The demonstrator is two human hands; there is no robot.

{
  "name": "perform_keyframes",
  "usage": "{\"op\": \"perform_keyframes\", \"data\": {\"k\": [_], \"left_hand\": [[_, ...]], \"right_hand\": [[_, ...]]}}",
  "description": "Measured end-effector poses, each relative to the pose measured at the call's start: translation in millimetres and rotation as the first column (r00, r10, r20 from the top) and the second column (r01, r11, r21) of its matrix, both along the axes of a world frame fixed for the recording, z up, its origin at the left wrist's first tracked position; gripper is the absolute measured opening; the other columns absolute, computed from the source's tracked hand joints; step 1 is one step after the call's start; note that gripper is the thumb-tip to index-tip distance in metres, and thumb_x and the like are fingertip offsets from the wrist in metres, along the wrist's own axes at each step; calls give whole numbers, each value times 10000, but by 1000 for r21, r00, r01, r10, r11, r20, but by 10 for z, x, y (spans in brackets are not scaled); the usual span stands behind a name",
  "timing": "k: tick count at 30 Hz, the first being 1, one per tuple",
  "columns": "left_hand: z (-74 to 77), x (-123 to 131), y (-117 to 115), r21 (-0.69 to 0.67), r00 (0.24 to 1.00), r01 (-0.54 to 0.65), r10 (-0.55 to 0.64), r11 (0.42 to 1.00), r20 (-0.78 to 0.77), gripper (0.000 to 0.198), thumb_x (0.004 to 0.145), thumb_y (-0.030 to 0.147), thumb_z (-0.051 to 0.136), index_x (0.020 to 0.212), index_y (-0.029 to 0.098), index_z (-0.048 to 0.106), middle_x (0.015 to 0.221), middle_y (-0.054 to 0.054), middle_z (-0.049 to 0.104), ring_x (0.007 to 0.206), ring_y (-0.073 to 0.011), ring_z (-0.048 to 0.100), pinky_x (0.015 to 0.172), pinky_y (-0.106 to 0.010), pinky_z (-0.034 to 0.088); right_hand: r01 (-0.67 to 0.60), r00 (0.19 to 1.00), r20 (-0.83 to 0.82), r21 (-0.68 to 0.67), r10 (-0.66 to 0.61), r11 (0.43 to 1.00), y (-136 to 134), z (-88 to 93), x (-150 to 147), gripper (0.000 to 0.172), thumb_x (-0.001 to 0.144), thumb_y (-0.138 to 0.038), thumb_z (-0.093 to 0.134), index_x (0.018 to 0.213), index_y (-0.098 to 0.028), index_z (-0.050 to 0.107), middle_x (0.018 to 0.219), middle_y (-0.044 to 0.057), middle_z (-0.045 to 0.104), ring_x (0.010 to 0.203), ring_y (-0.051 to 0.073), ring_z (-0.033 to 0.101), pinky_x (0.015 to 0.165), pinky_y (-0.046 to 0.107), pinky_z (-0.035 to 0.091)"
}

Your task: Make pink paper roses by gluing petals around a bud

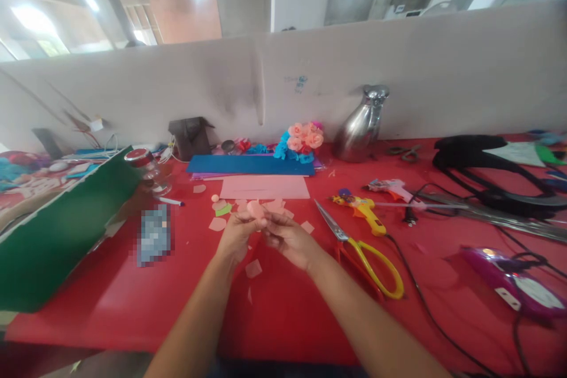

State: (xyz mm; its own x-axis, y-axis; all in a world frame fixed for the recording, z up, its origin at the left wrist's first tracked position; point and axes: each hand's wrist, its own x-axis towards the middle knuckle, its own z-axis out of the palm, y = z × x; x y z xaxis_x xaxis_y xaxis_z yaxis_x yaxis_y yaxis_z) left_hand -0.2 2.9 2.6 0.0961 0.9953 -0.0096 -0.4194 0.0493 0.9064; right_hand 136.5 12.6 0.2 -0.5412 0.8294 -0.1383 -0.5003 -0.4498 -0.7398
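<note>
Both hands meet over the middle of the red table. My left hand (241, 230) pinches a small pink paper petal (255, 209) between thumb and fingers. From the other side, my right hand (287, 239) has its fingers closed on the same petal. Cut pink paper pieces (217, 224) lie loose around the hands, with a green paper scrap (224, 209) among them. Behind the hands rests a pink paper sheet (266, 187). Large yellow-handled scissors (372, 266) lie to the right of my right hand.
A yellow glue gun (365, 212) and its cord lie right of the scissors. At the back stand a steel jug (361, 124) and a paper flower bunch (305, 139). A green box (66, 236) and a glass jar (148, 171) are left; a purple power strip (514, 283) is right.
</note>
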Motion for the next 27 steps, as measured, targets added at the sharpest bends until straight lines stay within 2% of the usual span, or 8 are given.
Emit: {"op": "perform_keyframes", "data": {"k": [7,9,14,20,27], "left_hand": [[13,20,2,41,1000,-24,23,999,12,124,573,201,788,586,138,683,578,-15,652,533,-116,587,585,-249,480],[24,22,-8,49,1000,-25,26,998,-16,129,582,200,785,583,135,674,547,-6,635,520,-112,578,580,-248,475],[66,30,-46,35,999,10,-8,999,-45,112,617,197,776,648,143,683,613,-4,653,579,-95,574,619,-225,462],[63,38,-43,21,998,40,-39,999,-51,127,679,241,739,630,135,689,593,-23,645,586,-99,574,620,-227,453],[8,16,-16,18,999,34,-34,999,-38,151,631,268,767,649,135,697,565,-25,646,553,-110,579,618,-246,455]], "right_hand": [[-43,999,-1,28,43,999,14,-16,23,190,637,-264,802,713,-165,659,617,-26,489,535,56,354,487,210,226],[-86,996,-24,12,87,996,30,-38,41,187,652,-261,793,715,-157,650,606,-28,479,523,52,337,478,203,215],[-230,966,-131,-50,222,972,59,-86,78,169,693,-238,760,733,-147,623,570,-43,439,483,38,273,468,180,211],[-202,974,-117,-65,193,977,60,-73,50,168,687,-213,757,749,-157,611,560,-40,457,464,37,280,449,169,197],[-163,981,-111,-44,157,986,56,-70,47,211,646,-231,791,762,-149,635,557,-44,452,468,34,310,457,174,215]]}}
